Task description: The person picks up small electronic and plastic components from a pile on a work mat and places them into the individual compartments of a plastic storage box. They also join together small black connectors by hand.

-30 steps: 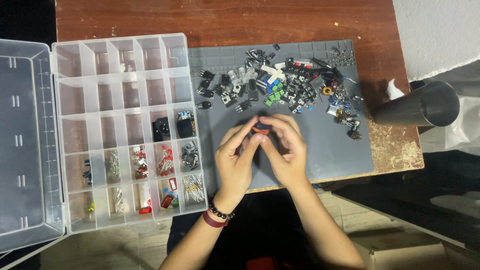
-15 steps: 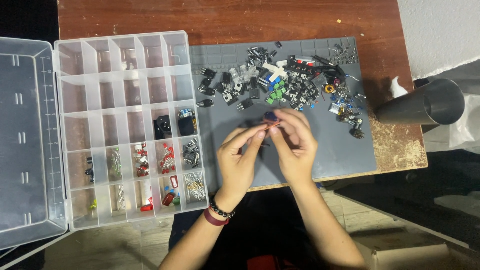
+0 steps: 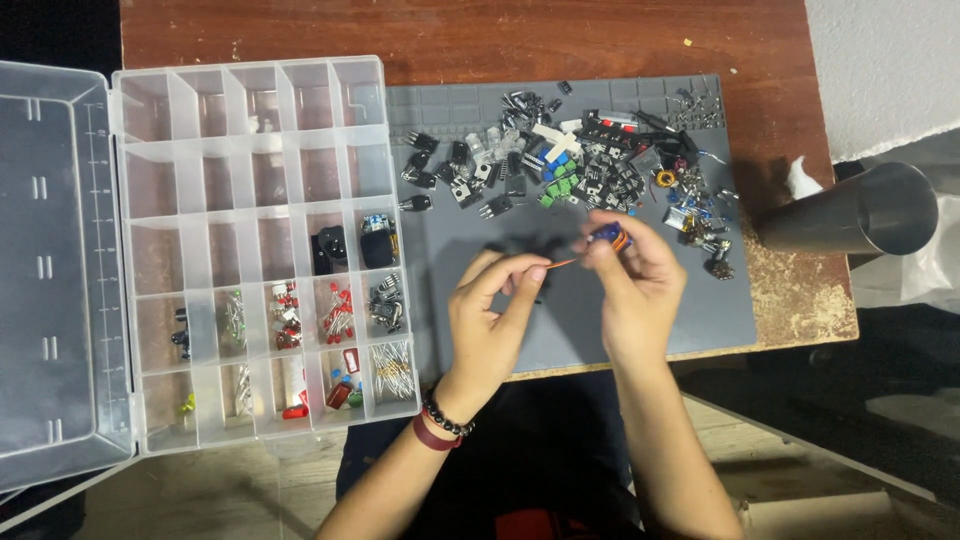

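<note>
We are at a hobby electronics bench, likely in a home rather than a lab. A worn wooden table (image 3: 450,35) with a chipped corner carries a grey work mat (image 3: 620,330) strewn with loose electronic components (image 3: 570,170). Beside it lies an open clear plastic organiser box (image 3: 250,250), its compartments holding sorted small parts. A plain white wall (image 3: 880,60) and a tiled floor (image 3: 800,450) frame the table.
</note>
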